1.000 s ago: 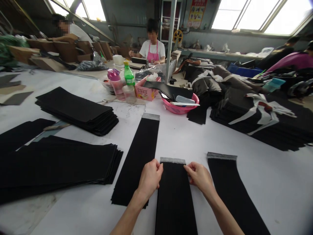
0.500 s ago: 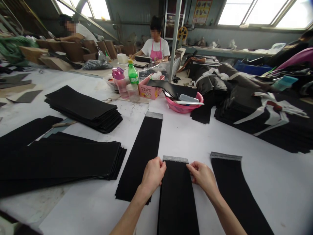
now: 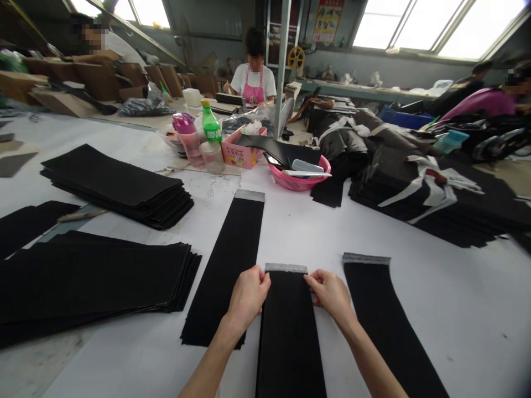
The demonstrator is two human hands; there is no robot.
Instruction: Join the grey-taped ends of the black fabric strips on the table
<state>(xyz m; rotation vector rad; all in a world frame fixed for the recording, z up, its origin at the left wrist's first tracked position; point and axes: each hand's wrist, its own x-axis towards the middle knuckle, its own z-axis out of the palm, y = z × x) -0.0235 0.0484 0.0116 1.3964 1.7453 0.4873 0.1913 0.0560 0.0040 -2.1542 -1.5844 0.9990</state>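
Observation:
A long black strip of sheet material with a grey band across its far end lies in front of me on the white tabletop. My left hand pinches its left edge just below the band. On the opposite edge, thumb and fingers of my right hand grip the same strip. Left of my hands is a black strip stack with a pale grey end, its lower part close to my left forearm. Another black strip with a grey end curves away to the right. The near end of the held strip runs out of view.
Black sheet stacks lie at the left. A pink basin with tools, a pink box and a green bottle stand ahead. At the right is a bundle tied with white cloth. A person in a pink apron sits opposite.
The whole view has shifted, so the scene sits further left in the picture. Both hands keep their hold at the strip's far end, with little movement relative to it.

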